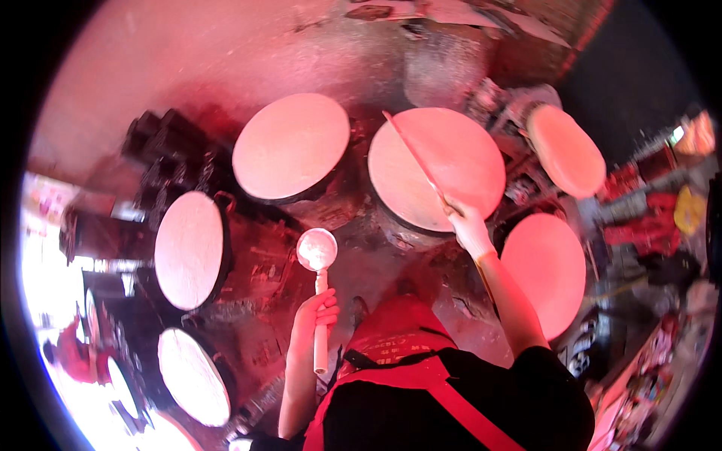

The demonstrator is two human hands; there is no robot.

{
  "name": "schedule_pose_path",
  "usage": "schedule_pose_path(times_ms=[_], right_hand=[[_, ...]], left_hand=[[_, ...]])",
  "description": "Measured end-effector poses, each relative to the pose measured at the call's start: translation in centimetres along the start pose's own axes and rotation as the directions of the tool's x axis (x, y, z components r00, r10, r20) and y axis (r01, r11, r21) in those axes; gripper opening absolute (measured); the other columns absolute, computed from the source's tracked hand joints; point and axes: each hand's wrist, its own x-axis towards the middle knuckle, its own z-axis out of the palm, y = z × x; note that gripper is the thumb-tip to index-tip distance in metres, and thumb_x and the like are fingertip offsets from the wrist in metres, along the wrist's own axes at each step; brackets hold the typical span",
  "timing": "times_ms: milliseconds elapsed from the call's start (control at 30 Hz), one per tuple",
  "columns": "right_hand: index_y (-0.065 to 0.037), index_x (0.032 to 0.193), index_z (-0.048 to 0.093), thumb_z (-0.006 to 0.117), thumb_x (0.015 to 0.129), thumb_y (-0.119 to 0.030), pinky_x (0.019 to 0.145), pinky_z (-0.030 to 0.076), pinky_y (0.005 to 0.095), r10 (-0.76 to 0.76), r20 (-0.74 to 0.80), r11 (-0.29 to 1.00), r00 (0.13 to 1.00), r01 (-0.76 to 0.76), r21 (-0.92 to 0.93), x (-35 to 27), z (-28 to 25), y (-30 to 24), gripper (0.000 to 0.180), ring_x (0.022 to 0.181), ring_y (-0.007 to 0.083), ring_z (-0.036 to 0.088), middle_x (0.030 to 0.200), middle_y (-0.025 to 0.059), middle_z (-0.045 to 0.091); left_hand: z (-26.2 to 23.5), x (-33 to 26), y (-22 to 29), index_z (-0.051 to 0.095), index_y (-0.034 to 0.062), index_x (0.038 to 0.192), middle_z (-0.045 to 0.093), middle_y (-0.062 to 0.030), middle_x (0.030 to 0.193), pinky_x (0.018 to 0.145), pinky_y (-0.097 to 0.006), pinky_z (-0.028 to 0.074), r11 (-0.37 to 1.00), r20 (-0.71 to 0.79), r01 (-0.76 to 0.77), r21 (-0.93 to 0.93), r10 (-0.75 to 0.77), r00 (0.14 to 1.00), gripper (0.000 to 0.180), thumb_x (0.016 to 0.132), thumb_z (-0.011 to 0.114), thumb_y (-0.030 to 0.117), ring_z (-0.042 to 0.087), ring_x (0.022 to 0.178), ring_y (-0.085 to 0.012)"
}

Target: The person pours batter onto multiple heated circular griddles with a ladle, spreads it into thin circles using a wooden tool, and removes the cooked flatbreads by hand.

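Note:
My left hand (319, 307) is closed around the thick pale handle of a ladle (317, 249). The ladle's round bowl points away from me and looks coated with something pale. My right hand (471, 229) grips a long thin stick (412, 150) near its lower end. That stick slants to the far left across a round griddle (470, 161) covered with a pale, flat layer. Whether the stick touches the layer or hovers just over it, I cannot tell. Farther left, another round griddle (292, 146) bears a similar pale sheet.
Several more pale-topped griddles stand around me, among them one at the left (189, 250), one at the lower left (193, 376) and one at the right (545, 276). Dark stacked blocks (169, 143) sit at the far left. An oval pale-topped griddle (565, 150) lies at the far right.

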Motion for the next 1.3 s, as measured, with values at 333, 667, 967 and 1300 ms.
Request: schedule_pose_path(times_ms=[333,667,967,1300], right_hand=[[-0.014,0.101,0.058,0.060,0.091,-0.026,0.030,0.024,0.0230,0.258,0.671,0.899,0.695,-0.427,0.096,-2.1,13.8,-9.9,0.016,0.032,0.0055,0.030,0.052,-0.0060,0.035],[-0.002,0.082,0.062,0.056,0.088,-0.021,0.052,0.042,0.0330,-0.146,0.988,0.785,-0.048,0.602,0.146,-16.9,41.0,-16.5,0.021,0.054,0.0154,0.056,0.056,0.0073,0.057],[-0.015,0.098,0.055,0.070,0.077,-0.033,0.056,0.049,0.0437,-0.472,0.560,-0.145,-0.681,0.687,0.712,-31.9,57.9,-18.3,0.032,0.066,0.0326,0.061,0.083,0.0099,0.055],[-0.011,0.084,0.057,0.061,0.081,-0.020,0.060,0.049,0.0443,-0.306,0.354,0.043,-0.884,0.359,0.932,-43.7,58.3,-19.8,0.009,0.069,0.0346,0.062,0.081,0.0105,0.060]], left_hand=[[-7.2,-8.1,-7.1,0.042,-0.0044,0.106,0.043,-0.0044,0.076,0.039,-0.017,0.034,0.714,0.084,-0.161,-0.681,0.295,0.952,0.016,0.094,0.046,0.006,0.039,0.050,-0.0055],[-18.5,-15.8,-13.7,0.042,0.0041,0.094,0.044,-0.0009,0.072,0.040,-0.016,0.028,0.188,-0.611,-0.852,-0.488,0.624,0.488,0.006,0.091,0.048,0.003,0.036,0.051,-0.0036],[-21.4,-24.0,-19.3,0.039,-0.0025,0.113,0.040,-0.0029,0.078,0.036,-0.015,0.030,-0.411,-0.881,-0.839,-0.356,0.448,0.155,0.019,0.096,0.043,0.005,0.033,0.050,-0.0041],[-15.1,-22.1,-25.2,0.040,-0.0074,0.111,0.043,-0.0057,0.081,0.040,-0.016,0.032,-0.826,-0.999,-0.563,0.020,-0.038,0.021,0.020,0.094,0.046,0.002,0.036,0.054,-0.0045]])
